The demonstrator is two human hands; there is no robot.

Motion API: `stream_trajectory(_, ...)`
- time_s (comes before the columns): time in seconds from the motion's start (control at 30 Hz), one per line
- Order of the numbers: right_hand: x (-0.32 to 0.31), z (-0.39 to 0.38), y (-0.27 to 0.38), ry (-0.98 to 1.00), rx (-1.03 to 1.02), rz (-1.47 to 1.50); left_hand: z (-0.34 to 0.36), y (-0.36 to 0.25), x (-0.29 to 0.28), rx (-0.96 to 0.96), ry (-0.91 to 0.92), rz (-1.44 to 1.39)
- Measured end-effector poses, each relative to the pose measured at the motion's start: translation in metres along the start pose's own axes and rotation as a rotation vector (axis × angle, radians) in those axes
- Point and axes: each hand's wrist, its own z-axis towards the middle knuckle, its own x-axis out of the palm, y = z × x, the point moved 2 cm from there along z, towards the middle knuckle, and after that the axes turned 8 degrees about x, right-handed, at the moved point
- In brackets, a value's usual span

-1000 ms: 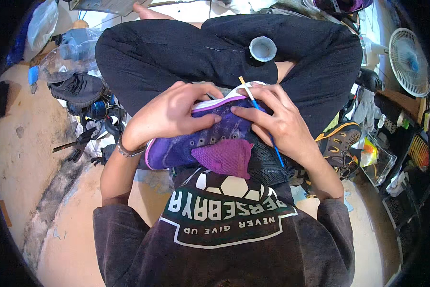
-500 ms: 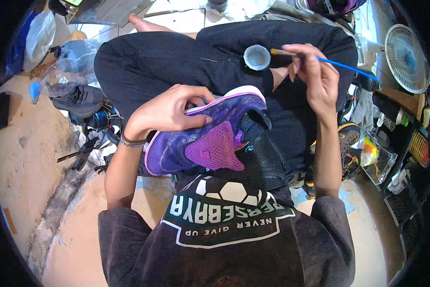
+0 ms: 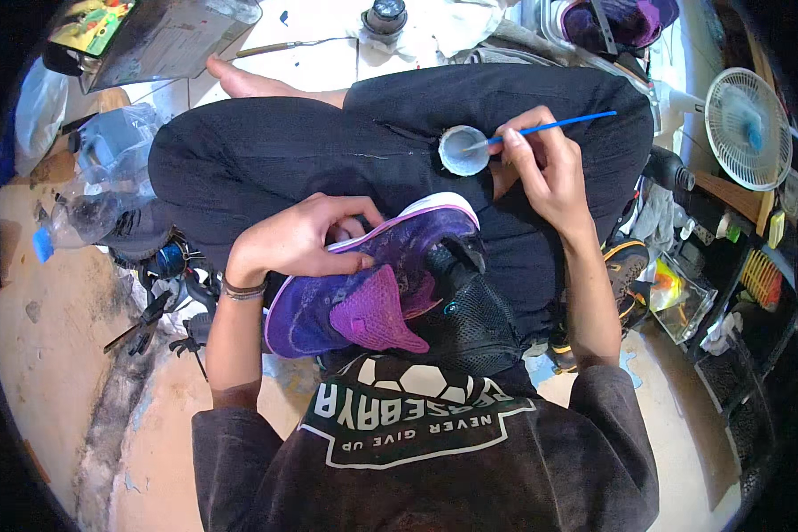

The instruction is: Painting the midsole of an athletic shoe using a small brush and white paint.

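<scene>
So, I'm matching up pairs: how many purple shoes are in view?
2: one purple shoe is in the person's left grip; the second one is at the upper right, by the picture's top edge. Others may be hidden.

I've got a matt cloth shoe (image 3: 301,319) and a smooth-handled brush (image 3: 550,126).
Upper (image 3: 421,234) streaky fabric, tongue (image 3: 377,310) textured mesh, sole edge (image 3: 443,200) smooth, rubber-like. Brush handle (image 3: 581,119) looks plastic. My trousers (image 3: 239,151): matt cloth.

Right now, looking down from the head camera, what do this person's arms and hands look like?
Both the left hand and right hand are ungloved. A dark bracelet circles the left wrist; none shows on the right. The short sleeves are dark, leaving the forearms bare.
</scene>
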Motion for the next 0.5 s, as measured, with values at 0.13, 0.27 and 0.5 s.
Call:
stream_trajectory(0.13,0.002,0.006,0.003,-0.038,-0.248,-0.341,0.006,0.003,-0.003,0.002,0.017,-0.005)
stream_trajectory(0.27,0.009,0.005,0.006,0.031,-0.265,-0.392,0.004,0.006,-0.004,0.036,0.012,-0.025)
stream_trajectory(0.5,0.015,0.006,0.007,0.06,-0.36,-0.553,0.006,0.0,-0.005,-0.007,0.011,-0.077)
